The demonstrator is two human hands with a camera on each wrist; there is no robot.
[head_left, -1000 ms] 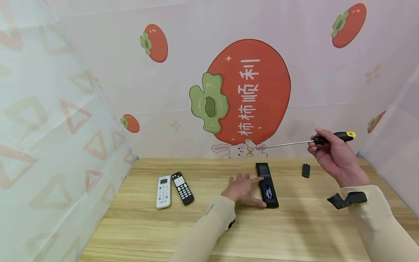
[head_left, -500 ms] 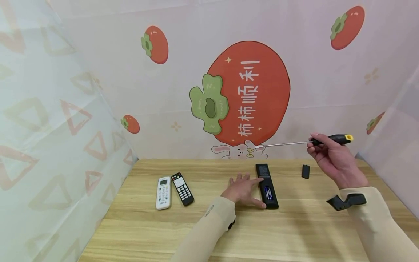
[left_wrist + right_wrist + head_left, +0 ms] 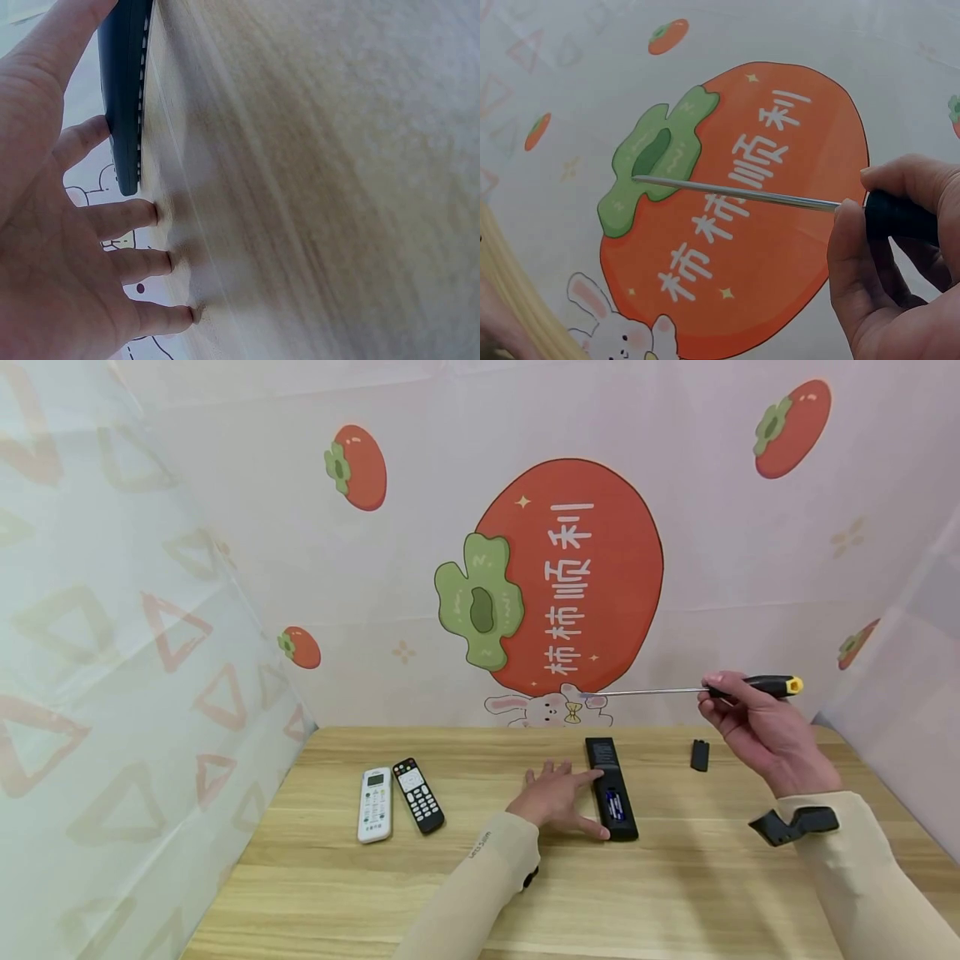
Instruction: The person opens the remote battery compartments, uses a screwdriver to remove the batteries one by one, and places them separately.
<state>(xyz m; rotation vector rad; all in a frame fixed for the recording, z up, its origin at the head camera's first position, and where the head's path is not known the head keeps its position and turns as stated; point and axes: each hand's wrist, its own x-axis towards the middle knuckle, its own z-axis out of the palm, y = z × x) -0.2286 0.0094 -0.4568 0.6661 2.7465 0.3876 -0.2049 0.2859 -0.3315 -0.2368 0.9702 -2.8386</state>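
A wooden table (image 3: 675, 893) with pale grain is filling the lower half of the head view, and a printed backdrop (image 3: 225, 568) is enclosing it on three sides; a large persimmon picture (image 3: 600, 577) with white characters is sitting at 12 o'clock above the table's far edge.

At 9 o'clock from the table's middle, a white remote (image 3: 374, 803) and a black keypad remote (image 3: 418, 793) are lying just beside each other. At about 2 o'clock, a small black battery cover (image 3: 700, 754) is lying well apart from them.

Near the middle, a black remote (image 3: 611, 787) is lying face down with its battery bay open and a blue battery showing. The left hand (image 3: 553, 795) is resting flat on the table at the remote's 9 o'clock side, fingers straight, the forefinger and thumb touching its edge.

The right hand (image 3: 757, 731) is raised above the table at 2 o'clock, fingers curled round the handle of a screwdriver (image 3: 750, 686), whose long shaft is pointing toward 9 o'clock across the backdrop.
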